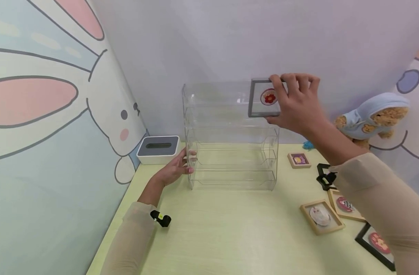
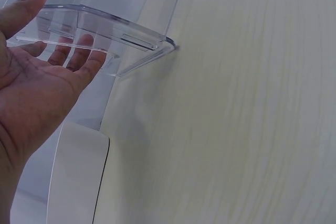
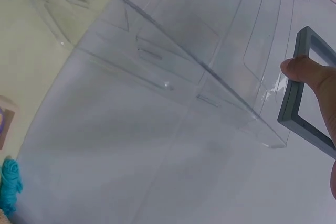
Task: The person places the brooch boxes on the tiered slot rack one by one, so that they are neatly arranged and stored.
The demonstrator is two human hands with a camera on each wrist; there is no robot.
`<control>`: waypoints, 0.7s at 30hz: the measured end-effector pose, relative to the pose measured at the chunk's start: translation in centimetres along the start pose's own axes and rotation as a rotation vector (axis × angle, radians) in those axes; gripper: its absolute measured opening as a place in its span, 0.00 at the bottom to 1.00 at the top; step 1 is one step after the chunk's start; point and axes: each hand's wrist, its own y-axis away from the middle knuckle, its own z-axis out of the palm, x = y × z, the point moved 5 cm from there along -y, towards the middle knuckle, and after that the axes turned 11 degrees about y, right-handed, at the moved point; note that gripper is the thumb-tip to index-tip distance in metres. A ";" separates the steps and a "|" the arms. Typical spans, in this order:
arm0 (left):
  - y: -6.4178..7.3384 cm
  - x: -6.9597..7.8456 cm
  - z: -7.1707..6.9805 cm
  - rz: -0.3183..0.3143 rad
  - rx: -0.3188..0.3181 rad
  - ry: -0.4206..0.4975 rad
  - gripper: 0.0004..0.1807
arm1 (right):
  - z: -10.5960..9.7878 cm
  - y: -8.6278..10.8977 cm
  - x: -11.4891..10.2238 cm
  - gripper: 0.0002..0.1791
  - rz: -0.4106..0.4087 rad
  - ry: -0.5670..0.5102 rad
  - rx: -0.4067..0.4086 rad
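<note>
In the head view my right hand [image 1: 298,103] holds a grey square frame [image 1: 258,114] upright at the top right of the clear tiered rack [image 1: 230,167]. The fingers lie over its top edge and the thumb is at its lower edge. Behind its clear pane shows a round red flower piece [image 1: 269,97]. The right wrist view shows the thumb on the grey border [image 3: 292,100]. At the rack's left side, my left hand [image 1: 173,170] rests with fingers loosely extended and thumb apart. In the left wrist view its fingers [image 2: 86,59] show by the clear plastic.
A white tissue box [image 1: 158,159] with a grey top stands left of the rack. Right of it lie a small purple-faced frame [image 1: 299,160], wooden frames [image 1: 322,217] and black frames [image 1: 376,246]. A teddy bear [image 1: 371,118] in a blue hood sits at the back right.
</note>
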 end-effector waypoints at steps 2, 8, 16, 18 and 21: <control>0.0 0.0 0.0 0.001 -0.002 -0.007 0.51 | 0.2 -1.0 -0.6 0.68 0.001 0.004 0.005; 0.1 0.0 0.0 -0.003 -0.009 0.004 0.51 | 0.8 -4.0 -2.5 0.67 0.000 -0.003 0.022; 0.0 -0.1 0.0 0.014 -0.015 0.026 0.48 | 2.0 -6.9 -4.3 0.65 0.028 -0.025 0.016; -0.1 -0.2 -0.1 0.016 -0.019 0.029 0.48 | 2.3 -7.4 -4.7 0.64 0.035 -0.029 0.013; -0.2 -0.2 -0.1 0.020 -0.025 0.033 0.47 | 2.6 -8.1 -5.2 0.63 0.035 -0.040 0.017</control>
